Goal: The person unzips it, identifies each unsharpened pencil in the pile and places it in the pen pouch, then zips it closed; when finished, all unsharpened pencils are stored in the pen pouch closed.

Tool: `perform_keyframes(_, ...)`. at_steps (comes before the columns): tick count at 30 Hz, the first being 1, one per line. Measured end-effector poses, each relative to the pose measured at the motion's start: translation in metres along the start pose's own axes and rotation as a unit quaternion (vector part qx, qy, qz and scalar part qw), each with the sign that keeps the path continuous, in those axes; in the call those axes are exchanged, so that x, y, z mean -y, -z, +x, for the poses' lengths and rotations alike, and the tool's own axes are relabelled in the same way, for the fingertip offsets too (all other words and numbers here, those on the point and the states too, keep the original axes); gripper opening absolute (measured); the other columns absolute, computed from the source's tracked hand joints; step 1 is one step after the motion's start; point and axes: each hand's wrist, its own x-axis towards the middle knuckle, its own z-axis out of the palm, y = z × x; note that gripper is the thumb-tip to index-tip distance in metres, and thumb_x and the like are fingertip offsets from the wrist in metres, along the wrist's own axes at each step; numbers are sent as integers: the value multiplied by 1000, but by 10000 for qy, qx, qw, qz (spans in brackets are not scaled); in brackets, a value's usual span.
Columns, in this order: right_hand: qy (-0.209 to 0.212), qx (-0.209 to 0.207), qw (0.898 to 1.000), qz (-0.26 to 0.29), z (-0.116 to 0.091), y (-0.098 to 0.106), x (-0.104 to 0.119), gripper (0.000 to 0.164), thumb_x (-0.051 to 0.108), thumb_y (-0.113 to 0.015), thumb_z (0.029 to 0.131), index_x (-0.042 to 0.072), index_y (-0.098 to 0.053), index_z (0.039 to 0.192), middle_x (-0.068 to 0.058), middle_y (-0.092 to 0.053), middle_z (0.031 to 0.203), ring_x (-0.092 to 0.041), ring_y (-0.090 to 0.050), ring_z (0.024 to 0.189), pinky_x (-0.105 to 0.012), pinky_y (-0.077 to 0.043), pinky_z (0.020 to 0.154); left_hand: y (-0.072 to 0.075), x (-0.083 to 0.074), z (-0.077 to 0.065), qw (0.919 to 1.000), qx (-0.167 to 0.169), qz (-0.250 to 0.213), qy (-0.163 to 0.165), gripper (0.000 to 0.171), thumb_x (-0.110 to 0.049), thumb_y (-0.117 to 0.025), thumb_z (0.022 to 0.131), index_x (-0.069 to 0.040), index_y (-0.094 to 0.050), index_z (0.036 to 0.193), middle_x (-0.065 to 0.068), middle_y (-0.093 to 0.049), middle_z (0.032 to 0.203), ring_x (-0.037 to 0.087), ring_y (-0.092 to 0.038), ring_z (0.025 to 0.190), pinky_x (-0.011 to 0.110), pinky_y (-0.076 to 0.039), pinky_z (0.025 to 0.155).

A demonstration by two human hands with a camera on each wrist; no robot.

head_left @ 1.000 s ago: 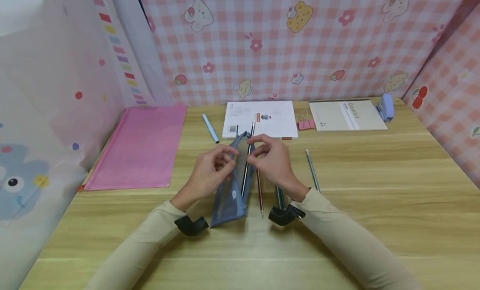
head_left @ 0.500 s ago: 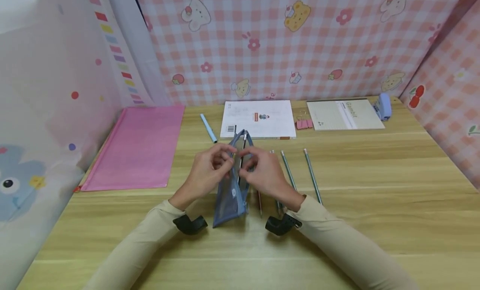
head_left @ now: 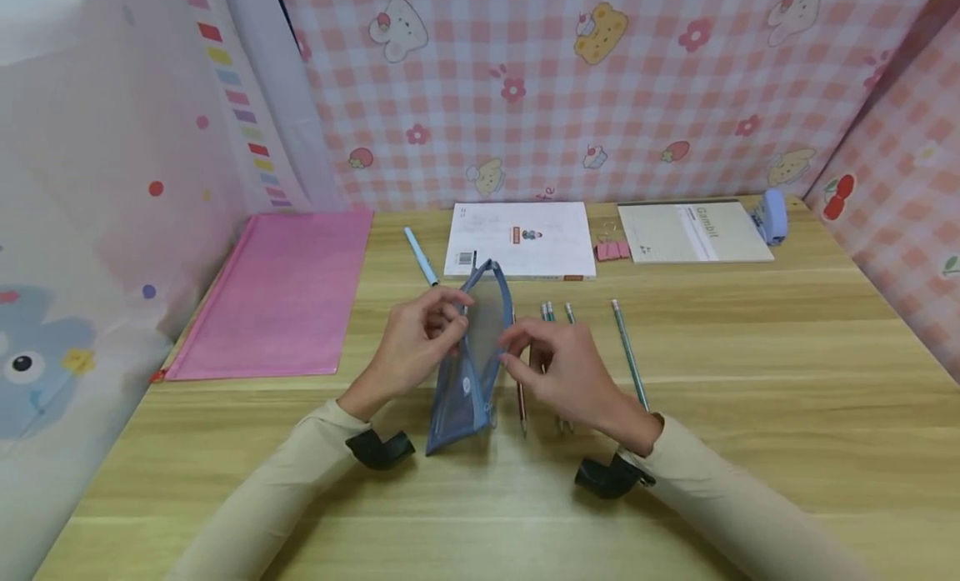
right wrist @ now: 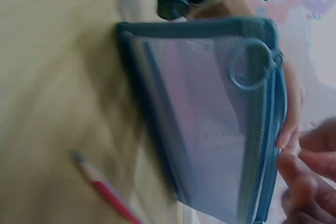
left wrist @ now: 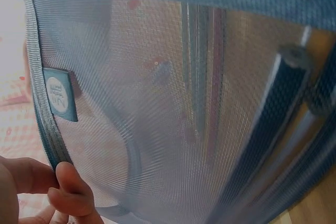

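Observation:
A blue mesh pencil case (head_left: 453,414) stands on the table with its zipped mouth spread. My left hand (head_left: 422,335) pinches the left rim; in the left wrist view its fingertips (left wrist: 73,187) grip the edge below a small label. My right hand (head_left: 566,368) has thumb and forefinger together at the right rim and seems to pinch it. Through the mesh in the left wrist view, dark pencils (left wrist: 268,114) show inside the case. A dark red pencil (head_left: 522,410) lies just right of the case, partly hidden by my right hand.
Green pencils (head_left: 628,352) lie right of the case, some partly under my right hand. Behind are a light blue pen (head_left: 420,254), a white book (head_left: 551,231), pink binder clips (head_left: 612,250), a notepad (head_left: 675,231) and a purple stapler (head_left: 772,217). A pink folder (head_left: 281,298) lies left.
My right hand has lowered a black pencil into the pencil case and let go of it, then moved right to the rim. The mouth is spread wider. My left hand keeps its hold.

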Motion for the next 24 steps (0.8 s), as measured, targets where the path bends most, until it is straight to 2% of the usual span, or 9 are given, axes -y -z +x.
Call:
perform_keyframes(5, 205, 703, 9973, 114, -18, -3, 2, 10, 8, -73, 89, 6, -71, 98, 0, -73, 80, 5, -48, 52, -19, -43, 45, 1, 0, 1, 10000, -36, -16, 38, 22, -1, -60, 95, -2, -65, 116, 16, -69, 82, 22, -62, 58, 32, -57, 54)
perform_keyframes(9, 280, 1024, 9940, 272, -28, -7, 4, 19, 12, -79, 86, 9, -67, 101, -1, -75, 85, 6, -52, 53, -18, -45, 46, 1, 1, 1, 10000, -48, -15, 36, 22, -1, -59, 95, -2, -65, 116, 15, -69, 82, 29, -63, 59, 28, -55, 53)
perform_keyframes(13, 318, 1095, 9929, 325, -32, -11, 6, 28, 13, -83, 82, 10, -65, 103, -2, -75, 90, 7, -54, 55, -16, -45, 48, 2, 2, 1, 10000, -66, 8, 37, 21, -1, -59, 95, -3, -65, 115, 15, -69, 82, 35, -63, 60, 26, -54, 53)
perform_keyframes(17, 423, 968, 9943, 147, -34, -16, 7, 27, 8, -81, 82, 9, -66, 104, -3, -74, 92, 8, -54, 58, -15, -46, 51, 3, 2, 0, 10000, -62, 13, 35, 20, -1, -58, 95, -3, -65, 115, 16, -69, 82, 34, -63, 60, 26, -54, 52)
perform_keyframes(20, 260, 952, 9950, 158, -35, -18, 7, 21, 6, -75, 86, 9, -66, 104, -3, -73, 94, 6, -54, 60, -16, -48, 52, 2, 0, -1, 10000, -73, 1, 44, 20, -2, -58, 95, -3, -65, 114, 16, -69, 82, 33, -63, 59, 26, -54, 52)
perform_keyframes(22, -44, 1062, 9931, 486, -36, -19, 6, 14, 5, -69, 91, 9, -66, 104, -7, -72, 92, -1, -58, 60, -19, -51, 52, 2, 0, 0, 9999, -88, -5, 48, 20, -2, -58, 95, -3, -65, 114, 16, -69, 82, 30, -63, 58, 26, -54, 52)
perform_keyframes(24, -465, 1179, 9871, 975, -37, -19, 5, 9, 5, -63, 95, 8, -66, 103, -12, -71, 91, -9, -62, 60, -22, -52, 52, 1, -1, 0, 9999, -90, -20, 48, 19, -2, -58, 95, -3, -65, 113, 16, -69, 82, 25, -63, 57, 26, -54, 52)
